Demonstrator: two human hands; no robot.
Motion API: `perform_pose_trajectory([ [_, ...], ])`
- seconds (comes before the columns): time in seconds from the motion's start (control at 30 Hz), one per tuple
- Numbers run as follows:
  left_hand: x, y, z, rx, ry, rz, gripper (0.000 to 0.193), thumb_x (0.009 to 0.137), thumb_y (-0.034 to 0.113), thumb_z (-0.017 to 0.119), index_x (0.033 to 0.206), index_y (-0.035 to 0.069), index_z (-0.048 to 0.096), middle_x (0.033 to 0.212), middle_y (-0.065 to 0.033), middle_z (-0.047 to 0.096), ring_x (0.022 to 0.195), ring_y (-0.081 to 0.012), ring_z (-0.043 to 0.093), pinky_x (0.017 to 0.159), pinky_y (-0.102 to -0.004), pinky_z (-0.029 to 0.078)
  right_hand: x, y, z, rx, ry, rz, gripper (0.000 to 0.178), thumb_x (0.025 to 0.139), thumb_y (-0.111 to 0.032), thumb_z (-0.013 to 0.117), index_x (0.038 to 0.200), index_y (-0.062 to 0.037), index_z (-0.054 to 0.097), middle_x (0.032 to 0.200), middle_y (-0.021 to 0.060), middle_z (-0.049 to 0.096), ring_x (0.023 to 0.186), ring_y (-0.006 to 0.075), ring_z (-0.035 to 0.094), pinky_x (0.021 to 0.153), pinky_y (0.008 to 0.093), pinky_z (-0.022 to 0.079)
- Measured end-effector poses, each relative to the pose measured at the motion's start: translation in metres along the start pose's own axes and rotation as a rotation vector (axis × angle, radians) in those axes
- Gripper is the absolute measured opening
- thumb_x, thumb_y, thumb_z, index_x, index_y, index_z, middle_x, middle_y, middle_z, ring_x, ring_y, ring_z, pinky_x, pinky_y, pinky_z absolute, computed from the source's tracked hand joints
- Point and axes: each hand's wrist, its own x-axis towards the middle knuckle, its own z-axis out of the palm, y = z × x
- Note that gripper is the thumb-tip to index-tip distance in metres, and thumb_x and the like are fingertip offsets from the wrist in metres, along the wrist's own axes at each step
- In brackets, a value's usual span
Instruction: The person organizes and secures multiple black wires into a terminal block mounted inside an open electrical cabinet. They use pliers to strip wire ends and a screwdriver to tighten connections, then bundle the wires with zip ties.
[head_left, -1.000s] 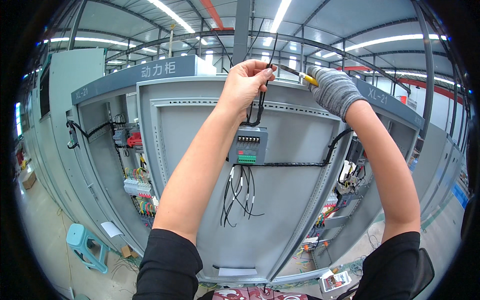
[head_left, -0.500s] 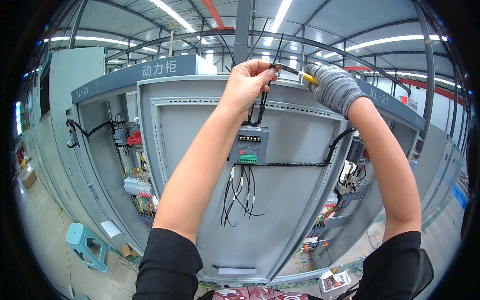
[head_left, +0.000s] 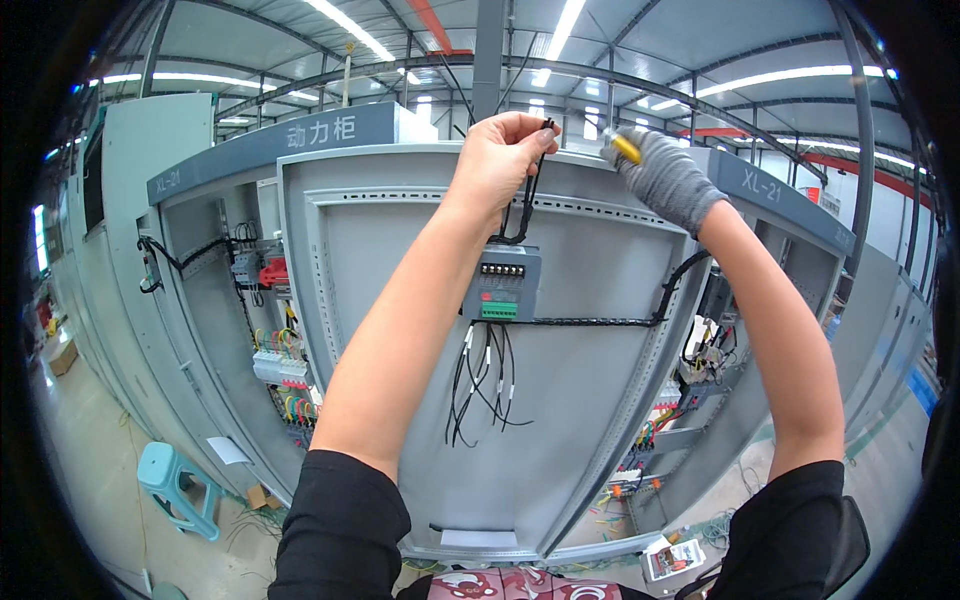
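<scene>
My left hand point(head_left: 503, 160), bare, pinches a bundle of black wires point(head_left: 528, 205) between thumb and fingertips near the top of the grey panel. These wires come up from behind a grey terminal module point(head_left: 502, 284) with a green connector strip. To its right, my right hand point(head_left: 668, 178) wears a grey knitted glove and is closed round yellow-handled cutters point(head_left: 627, 149). Their tip stands apart from the wires and is partly blurred. Below the module hang several loose black wires point(head_left: 483, 385) with white sleeves.
The grey cabinet door panel point(head_left: 590, 430) fills the middle. Open cabinet bays with breakers point(head_left: 280, 368) and wiring point(head_left: 705, 350) flank it. A light-blue stool point(head_left: 180, 490) stands on the floor at left. A black wrapped harness point(head_left: 600, 322) runs right from the module.
My right hand has drawn the cutters slightly right, away from the wires, and tilted them up. A wire end that stuck up above my left hand no longer shows.
</scene>
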Motion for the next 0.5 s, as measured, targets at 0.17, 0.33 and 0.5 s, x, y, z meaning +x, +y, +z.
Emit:
perform_pose_trajectory([
  [0.17,-0.017,0.003,0.000,0.167,0.095,0.064,0.030,0.095,0.018,0.057,0.117,-0.001,0.061,0.098,-0.0049,0.068,0.063,-0.0042,0.051,0.057,-0.0177,0.042,-0.052,0.002,-0.027,0.909,0.008,0.128,0.031,0.090,-0.038,0.064,0.087,-0.0073,0.061,0.076,0.0019,0.062,0.066,0.0146,0.061,0.062,0.0320,0.052],
  [0.33,-0.041,0.009,-0.005,0.183,0.183,0.131,0.028,0.097,0.006,0.043,0.120,0.000,0.058,0.109,-0.0061,0.065,0.063,-0.0049,0.054,0.055,-0.0194,0.043,-0.184,-0.033,0.020,1.137,-0.350,0.487,0.026,0.084,-0.032,0.073,0.088,-0.0079,0.065,0.077,0.0025,0.064,0.066,0.0113,0.062,0.063,0.0287,0.051],
  [0.5,-0.033,0.003,-0.001,0.308,0.249,0.290,0.026,0.096,0.002,0.044,0.119,0.000,0.055,0.109,-0.0064,0.062,0.060,-0.0057,0.052,0.055,-0.0201,0.045,-0.322,-0.078,0.076,0.958,-0.527,0.549,0.063,0.063,-0.044,0.087,0.102,-0.0059,0.057,0.080,0.0059,0.060,0.073,0.0173,0.058,0.067,0.0331,0.050],
])
